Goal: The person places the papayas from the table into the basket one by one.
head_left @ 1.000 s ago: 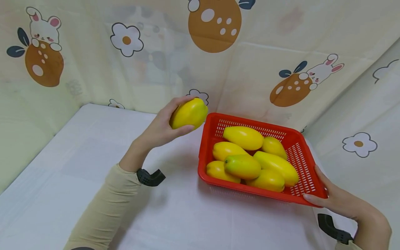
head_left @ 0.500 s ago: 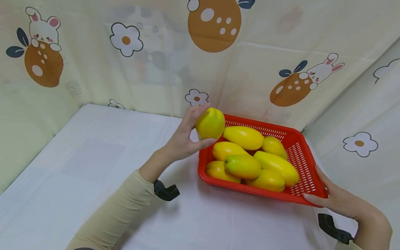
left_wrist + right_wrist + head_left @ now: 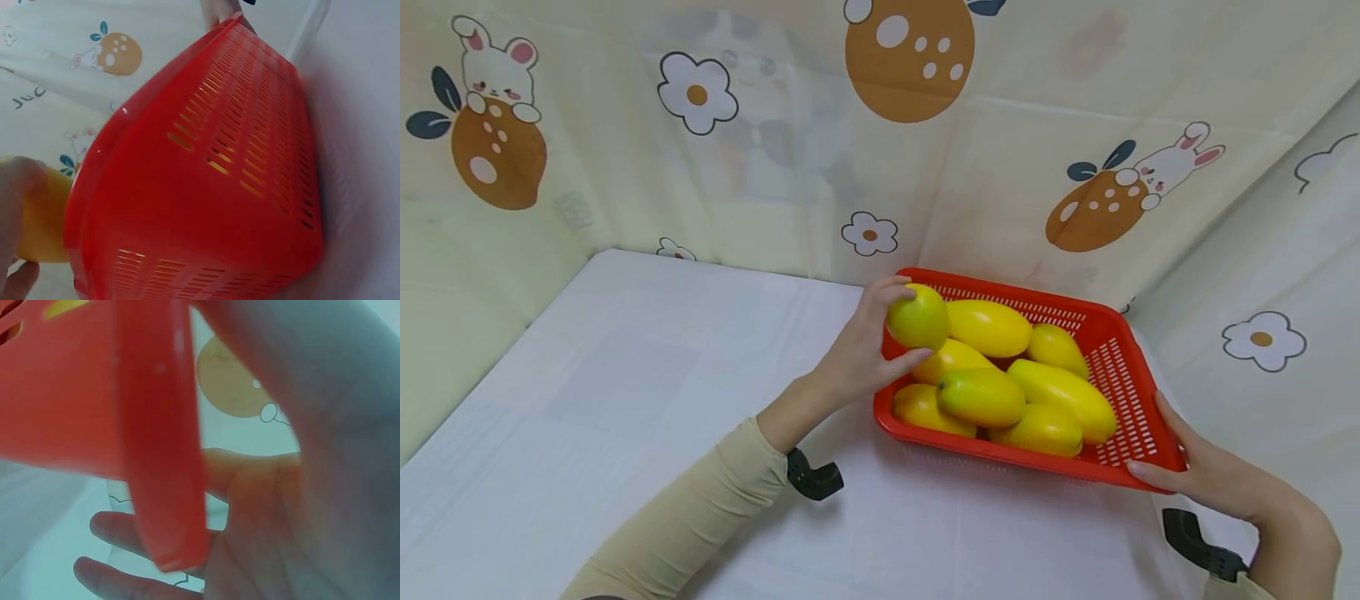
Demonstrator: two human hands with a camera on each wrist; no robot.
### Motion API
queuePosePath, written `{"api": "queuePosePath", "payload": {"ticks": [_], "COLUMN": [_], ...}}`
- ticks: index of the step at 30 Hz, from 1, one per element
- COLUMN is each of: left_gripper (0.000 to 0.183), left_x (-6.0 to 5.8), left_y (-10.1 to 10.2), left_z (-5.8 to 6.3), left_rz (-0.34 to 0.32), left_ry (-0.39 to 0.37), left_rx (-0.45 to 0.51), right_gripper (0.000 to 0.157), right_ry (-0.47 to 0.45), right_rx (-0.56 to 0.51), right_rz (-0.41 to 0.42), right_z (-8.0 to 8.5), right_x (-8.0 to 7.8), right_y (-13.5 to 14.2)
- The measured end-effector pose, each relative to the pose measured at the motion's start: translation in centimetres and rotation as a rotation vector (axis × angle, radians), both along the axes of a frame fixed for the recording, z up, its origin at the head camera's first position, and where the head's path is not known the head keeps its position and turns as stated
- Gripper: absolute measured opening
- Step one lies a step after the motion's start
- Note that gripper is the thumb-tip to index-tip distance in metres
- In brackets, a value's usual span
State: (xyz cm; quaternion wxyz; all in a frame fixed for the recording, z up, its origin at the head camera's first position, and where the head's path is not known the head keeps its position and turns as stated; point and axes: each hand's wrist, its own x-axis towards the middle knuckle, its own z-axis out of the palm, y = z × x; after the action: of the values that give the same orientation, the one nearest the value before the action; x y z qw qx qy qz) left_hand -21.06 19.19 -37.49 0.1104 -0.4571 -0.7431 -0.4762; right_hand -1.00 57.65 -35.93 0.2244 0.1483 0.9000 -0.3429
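My left hand [image 3: 867,343] holds a yellow-green mango [image 3: 919,318], thumb on the near side and fingers on the far side. It is over the left end of a red plastic basket [image 3: 1105,475]. Several yellow mangoes [image 3: 982,398] lie piled in the basket, and whether the held one touches them I cannot tell. At the basket's right end, my right hand [image 3: 1221,475] grips the rim, thumb on top. In the left wrist view the held mango [image 3: 49,219] shows beside the basket's wall [image 3: 156,200]. Two fingers [image 3: 119,528] extend past the rim in the right wrist view.
A white-covered table [image 3: 625,375] lies beneath the basket. Behind it hangs a pale curtain [image 3: 775,183] printed with rabbits, fruit and flowers. Another curtain side [image 3: 1262,275] slopes close by on the right.
My left hand has carried the mango rightward and down, from left of the basket to over its left end. My right hand has stayed at the basket's right end.
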Motion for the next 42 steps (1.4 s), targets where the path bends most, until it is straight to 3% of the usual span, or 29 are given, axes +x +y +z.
{"api": "queuePosePath", "payload": {"ticks": [6,12,18,24,36,42], "left_gripper": [0.063,0.061,0.051,0.034,0.028,0.037], "left_x": [-0.1,0.2,0.8,2.1,3.5,3.4], "left_y": [0.3,0.7,0.5,0.5,0.8,0.8], "left_z": [-0.5,-1.0,-0.2,0.7,1.2,1.1], "left_rz": [0.010,0.011,0.039,-0.002,0.001,0.005], "left_ry": [0.086,0.123,0.182,0.267,0.273,0.237], "left_rx": [-0.119,-0.244,-0.366,-0.494,-0.640,-0.628], "right_gripper": [0.105,0.106,0.105,0.103,0.104,0.104], "right_ry": [0.019,0.020,0.003,-0.011,-0.001,-0.002], "right_rx": [-0.020,-0.024,-0.011,-0.013,-0.024,-0.028], "right_rz": [0.009,0.011,0.004,0.003,-0.002,-0.004], "right_z": [0.0,0.0,0.2,0.3,0.1,0.0], "right_x": [0.0,0.1,-0.1,-0.1,0.0,0.0], "right_y": [-0.1,-0.2,-0.2,-0.3,-0.3,-0.1]}}
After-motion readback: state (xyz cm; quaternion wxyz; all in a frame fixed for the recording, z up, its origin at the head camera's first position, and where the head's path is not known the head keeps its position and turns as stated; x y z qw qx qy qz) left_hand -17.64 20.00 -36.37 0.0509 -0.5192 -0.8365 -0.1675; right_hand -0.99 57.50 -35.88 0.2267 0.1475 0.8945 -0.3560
